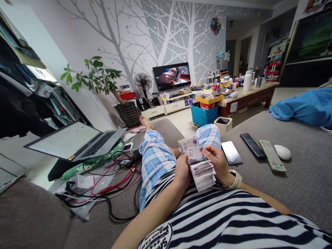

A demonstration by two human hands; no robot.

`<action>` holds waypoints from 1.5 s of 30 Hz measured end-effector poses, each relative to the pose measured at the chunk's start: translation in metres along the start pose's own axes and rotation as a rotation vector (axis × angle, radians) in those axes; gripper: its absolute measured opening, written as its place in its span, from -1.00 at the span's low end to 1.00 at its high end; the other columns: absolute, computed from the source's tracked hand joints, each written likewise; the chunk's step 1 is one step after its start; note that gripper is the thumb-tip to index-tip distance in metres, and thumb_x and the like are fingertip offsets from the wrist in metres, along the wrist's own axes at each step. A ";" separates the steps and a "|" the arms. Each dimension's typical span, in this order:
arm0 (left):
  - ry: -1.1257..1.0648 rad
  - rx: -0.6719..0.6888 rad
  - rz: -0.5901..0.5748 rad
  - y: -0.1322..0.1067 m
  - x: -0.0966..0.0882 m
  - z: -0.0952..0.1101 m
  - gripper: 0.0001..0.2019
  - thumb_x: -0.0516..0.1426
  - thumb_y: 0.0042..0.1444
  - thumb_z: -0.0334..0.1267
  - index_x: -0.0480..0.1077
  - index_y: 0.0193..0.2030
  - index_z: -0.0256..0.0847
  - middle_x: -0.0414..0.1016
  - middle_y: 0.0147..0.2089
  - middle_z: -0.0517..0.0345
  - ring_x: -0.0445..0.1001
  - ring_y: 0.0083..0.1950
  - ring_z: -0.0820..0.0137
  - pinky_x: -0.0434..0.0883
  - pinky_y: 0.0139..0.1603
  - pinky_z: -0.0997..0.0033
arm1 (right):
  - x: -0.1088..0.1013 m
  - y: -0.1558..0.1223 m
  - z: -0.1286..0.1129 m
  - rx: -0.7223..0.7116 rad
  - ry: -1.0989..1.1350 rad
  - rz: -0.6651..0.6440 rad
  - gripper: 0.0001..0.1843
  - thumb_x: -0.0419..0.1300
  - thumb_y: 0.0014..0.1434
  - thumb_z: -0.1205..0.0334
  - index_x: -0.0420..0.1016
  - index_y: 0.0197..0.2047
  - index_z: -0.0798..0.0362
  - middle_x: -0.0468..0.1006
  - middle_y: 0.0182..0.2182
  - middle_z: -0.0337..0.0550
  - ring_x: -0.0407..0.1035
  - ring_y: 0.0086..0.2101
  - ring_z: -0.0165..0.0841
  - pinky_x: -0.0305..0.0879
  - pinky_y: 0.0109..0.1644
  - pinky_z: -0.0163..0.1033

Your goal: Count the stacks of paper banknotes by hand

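I sit on a grey sofa (298,193) in a striped shirt and blue plaid shorts. Both hands hold a thick stack of banknotes (201,171) over my lap. My left hand (182,171) grips the stack from the left side, fingers closed round it. My right hand (219,162), with a pale watch on its wrist, is closed on the right side, and its thumb lies on the top notes. The upper notes (190,148) are bent upward and away from me.
A smartphone (231,152), two remote controls (252,145) (272,155) and a white mouse (282,152) lie on the sofa to my right. An open laptop (77,140) and tangled cables (116,176) sit to my left. A TV (172,76), a blue bin (203,116) and a cluttered table (249,95) stand ahead.
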State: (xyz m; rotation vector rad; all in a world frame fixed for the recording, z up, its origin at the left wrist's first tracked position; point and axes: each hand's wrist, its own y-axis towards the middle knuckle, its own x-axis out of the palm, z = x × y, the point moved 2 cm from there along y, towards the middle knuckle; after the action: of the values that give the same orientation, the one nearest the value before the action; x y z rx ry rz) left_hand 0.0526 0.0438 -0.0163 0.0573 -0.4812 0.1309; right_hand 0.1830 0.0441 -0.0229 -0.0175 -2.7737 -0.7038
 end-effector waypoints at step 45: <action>-0.014 -0.002 -0.009 -0.001 0.002 0.003 -0.82 0.21 -0.14 -0.22 0.50 -0.41 -0.31 0.38 -0.62 0.23 0.25 -0.55 0.46 0.20 -0.48 0.47 | 0.001 0.000 -0.007 -0.046 -0.026 0.000 -0.71 0.21 0.18 0.04 0.38 -0.47 0.03 0.30 -0.58 -0.31 0.14 -0.53 -0.42 0.11 -0.46 -0.29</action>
State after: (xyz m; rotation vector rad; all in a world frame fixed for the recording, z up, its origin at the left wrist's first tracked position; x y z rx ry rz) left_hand 0.0527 0.0430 -0.0123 0.0587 -0.4951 0.1212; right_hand 0.1844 0.0405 -0.0166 -0.0360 -2.7818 -0.7722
